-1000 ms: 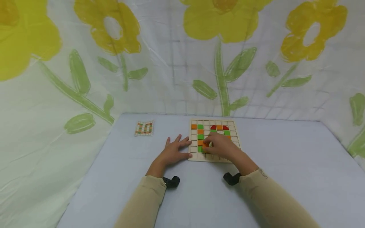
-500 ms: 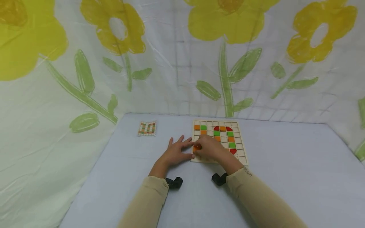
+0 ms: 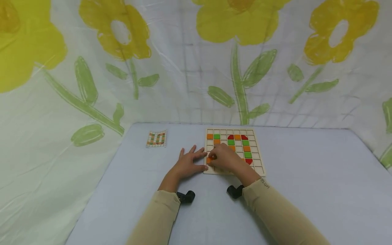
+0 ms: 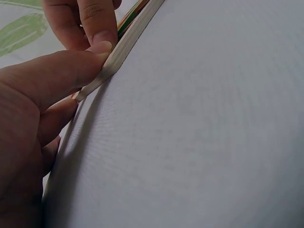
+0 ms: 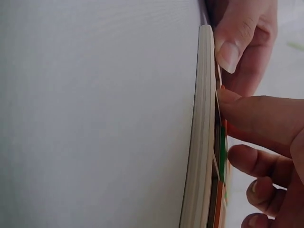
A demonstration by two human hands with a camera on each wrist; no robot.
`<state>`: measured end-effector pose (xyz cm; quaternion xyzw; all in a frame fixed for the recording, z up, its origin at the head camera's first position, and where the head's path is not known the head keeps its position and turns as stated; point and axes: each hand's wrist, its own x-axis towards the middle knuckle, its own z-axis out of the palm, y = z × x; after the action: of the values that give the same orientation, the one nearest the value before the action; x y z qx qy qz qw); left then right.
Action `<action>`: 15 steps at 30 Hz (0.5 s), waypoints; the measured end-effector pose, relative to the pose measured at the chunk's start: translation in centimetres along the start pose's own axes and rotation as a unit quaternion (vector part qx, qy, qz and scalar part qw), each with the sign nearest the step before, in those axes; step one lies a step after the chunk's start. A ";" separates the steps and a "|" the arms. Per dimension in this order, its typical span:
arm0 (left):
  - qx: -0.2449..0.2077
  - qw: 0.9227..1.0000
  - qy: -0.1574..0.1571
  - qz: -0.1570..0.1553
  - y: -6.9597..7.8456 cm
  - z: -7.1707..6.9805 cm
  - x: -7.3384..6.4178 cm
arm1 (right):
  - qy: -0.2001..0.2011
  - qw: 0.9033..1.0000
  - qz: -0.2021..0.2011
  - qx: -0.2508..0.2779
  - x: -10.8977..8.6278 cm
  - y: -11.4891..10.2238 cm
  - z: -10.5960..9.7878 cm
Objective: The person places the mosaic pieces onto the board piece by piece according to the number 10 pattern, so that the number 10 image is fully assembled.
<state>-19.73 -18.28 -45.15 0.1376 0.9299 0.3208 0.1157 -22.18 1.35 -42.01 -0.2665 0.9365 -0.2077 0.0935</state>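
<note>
A square wooden grid board (image 3: 259, 163) lies flat on the table, with orange, green and red tiles in some of its cells. My right hand (image 3: 227, 159) reaches over its lower left part, thumb and forefinger pinching an orange tile (image 3: 209, 160) at the left column. In the right wrist view the thumb (image 5: 256, 111) lies against this tile, by a green tile (image 5: 223, 154). My left hand (image 3: 187, 165) spreads beside the board's left edge, its thumb and fingertips touching it. In the left wrist view the left thumb (image 4: 71, 71) rests at the board's corner.
To the left of the board lies a small printed card (image 3: 156, 139) with a coloured grid pattern. A pale cloth covers the table (image 3: 211, 211). Behind it hangs a white sheet (image 3: 171, 102) with yellow flowers. Each wrist carries a black camera mount (image 3: 186, 196).
My right hand has moved left with the orange tile, from beside the green and orange column to the board's left column. The left hand stays at the edge.
</note>
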 end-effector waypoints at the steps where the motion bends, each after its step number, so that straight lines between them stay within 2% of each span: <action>1: 0.000 1.000 -0.001 0.003 0.0 0.0 0.0 | -0.002 1.000 0.002 -0.003 0.0 0.1 0.0; 6: 0.003 1.000 -0.004 0.021 -0.3 -0.1 0.3 | 0.004 1.000 0.016 -0.013 -0.7 0.7 -0.3; 11: 0.007 1.000 -0.006 0.016 -0.5 -0.1 0.3 | 0.058 0.998 0.009 0.009 -2.6 2.2 -1.3; 15: 0.009 1.000 -0.010 0.005 -0.9 -0.4 0.2 | 0.096 0.995 0.025 0.011 -4.3 4.3 -2.3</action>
<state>-20.18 -19.10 -45.46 0.1463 0.9308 0.3119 0.1220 -21.16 7.73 -41.57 -0.2208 0.9453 -0.2399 0.0113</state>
